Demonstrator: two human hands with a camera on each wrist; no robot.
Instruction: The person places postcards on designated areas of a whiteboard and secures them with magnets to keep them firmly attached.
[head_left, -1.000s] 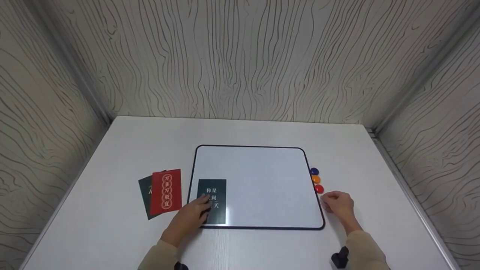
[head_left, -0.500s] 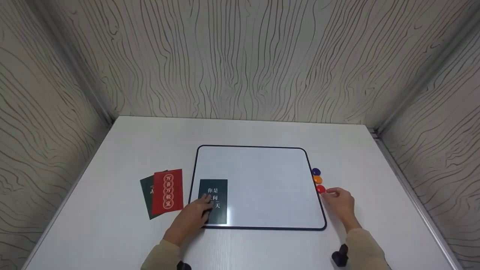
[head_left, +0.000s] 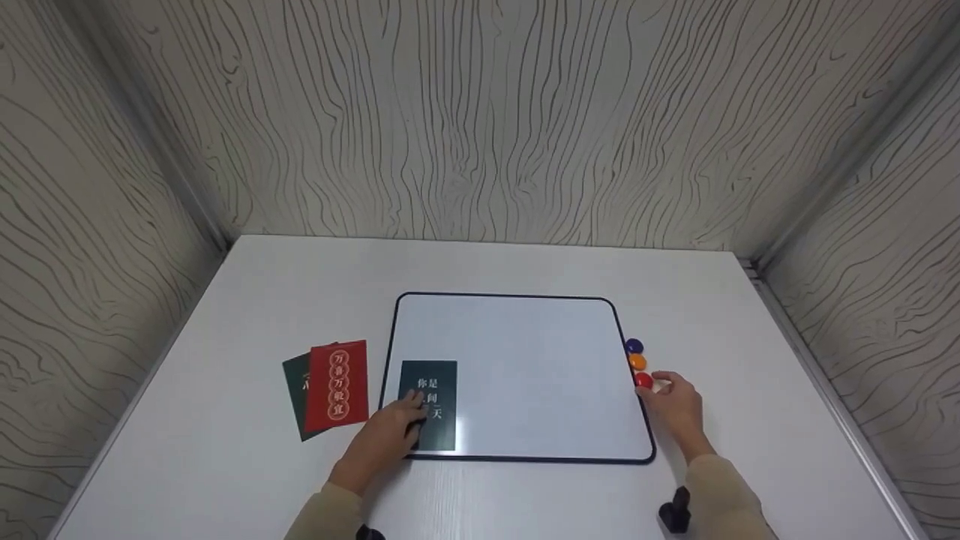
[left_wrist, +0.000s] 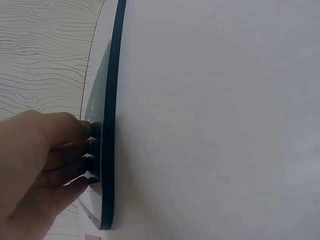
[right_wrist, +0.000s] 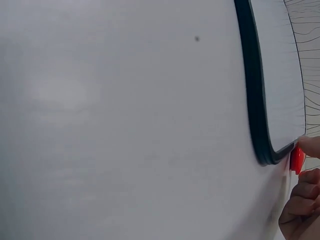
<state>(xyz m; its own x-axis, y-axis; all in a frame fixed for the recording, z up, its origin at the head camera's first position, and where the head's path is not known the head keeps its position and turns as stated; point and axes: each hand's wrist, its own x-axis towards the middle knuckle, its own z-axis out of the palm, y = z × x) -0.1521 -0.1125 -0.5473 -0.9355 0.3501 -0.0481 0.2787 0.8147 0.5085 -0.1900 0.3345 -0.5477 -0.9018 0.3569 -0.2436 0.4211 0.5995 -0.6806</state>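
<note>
A dark green card (head_left: pixel 442 427) with white characters lies on the lower left of a black-framed whiteboard (head_left: pixel 532 375). My left hand (head_left: pixel 382 439) rests its fingertips on this card; in the left wrist view several fingertips touch the board's face, the card (left_wrist: pixel 100 90) tilted away behind the frame. Just outside the board's right edge, my right hand (head_left: pixel 677 411) pinches a red round magnet (head_left: pixel 643 381) between thumb and finger. The right wrist view has the red magnet (right_wrist: pixel 297 160) between them, partly cut off. An orange magnet (head_left: pixel 637 361) and a dark blue magnet (head_left: pixel 634 346) sit just beyond it.
Left of the board, a red card (head_left: pixel 337 386) with gold characters overlaps another green card (head_left: pixel 295 375). All lie on a white table (head_left: pixel 225 465), with wood-grain panels (head_left: pixel 480 120) at the back and sides.
My right hand has moved from beside the red magnet onto it, thumb and finger now around it. My left hand stays on the green card.
</note>
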